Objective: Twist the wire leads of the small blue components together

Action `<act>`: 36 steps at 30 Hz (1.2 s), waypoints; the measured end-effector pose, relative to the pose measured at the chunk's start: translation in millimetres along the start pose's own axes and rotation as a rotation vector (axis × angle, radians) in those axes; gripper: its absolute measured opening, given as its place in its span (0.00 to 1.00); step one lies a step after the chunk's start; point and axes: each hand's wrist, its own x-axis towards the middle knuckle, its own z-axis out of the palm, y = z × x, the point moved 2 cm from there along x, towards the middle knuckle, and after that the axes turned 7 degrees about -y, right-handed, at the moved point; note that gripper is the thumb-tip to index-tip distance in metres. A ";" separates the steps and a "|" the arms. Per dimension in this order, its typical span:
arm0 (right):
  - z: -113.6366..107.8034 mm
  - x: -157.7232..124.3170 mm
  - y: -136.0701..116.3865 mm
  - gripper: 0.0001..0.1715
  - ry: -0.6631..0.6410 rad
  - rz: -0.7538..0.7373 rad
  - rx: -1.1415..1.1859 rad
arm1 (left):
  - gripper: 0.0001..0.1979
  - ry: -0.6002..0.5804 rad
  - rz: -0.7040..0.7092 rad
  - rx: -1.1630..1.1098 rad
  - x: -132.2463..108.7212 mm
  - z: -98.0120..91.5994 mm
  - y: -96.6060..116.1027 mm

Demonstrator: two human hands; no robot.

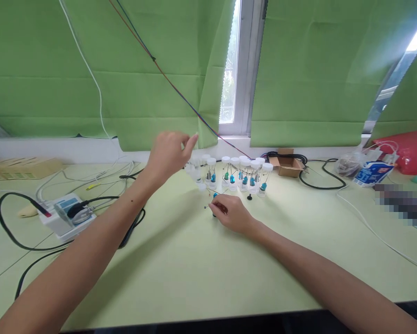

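Note:
My left hand (pixel 170 155) is raised at the left end of a group of small clear vials with white caps (pixel 245 160). Its fingers are curled with the thumb against them, and what they hold, if anything, is too faint to make out. Each of several vials has a small blue or green piece (pixel 252 181) inside. In front of them, my right hand (pixel 232 211) is closed in a pinch on a small blue piece with a dark base (pixel 214 196), partly hidden by the fingers. A small black round-based part (pixel 249 197) stands on the table to its right.
At left, a white power strip (pixel 67 218) with black cables sits near a dark phone-like object (pixel 126 236). Behind the vials are an open cardboard box (pixel 286 166) and a coiled black cable. A blue-and-white packet (pixel 373 174) and a red bag (pixel 408 150) lie far right.

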 end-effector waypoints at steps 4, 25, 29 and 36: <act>0.0 -0.3 -0.1 0.11 -0.006 0.002 0.001 | 0.28 -0.076 0.000 0.108 -19.0 21.7 -1.5; -0.7 -0.8 1.4 0.12 0.001 0.022 -0.023 | 0.21 -0.250 -0.167 0.072 -47.1 69.0 -10.0; -1.5 0.0 2.1 0.12 0.023 0.074 0.015 | 0.19 -0.227 -0.155 0.027 -50.4 69.6 -12.6; -4.2 1.3 1.9 0.16 0.088 0.173 0.083 | 0.19 -0.156 -0.079 -0.002 -52.5 76.2 -28.2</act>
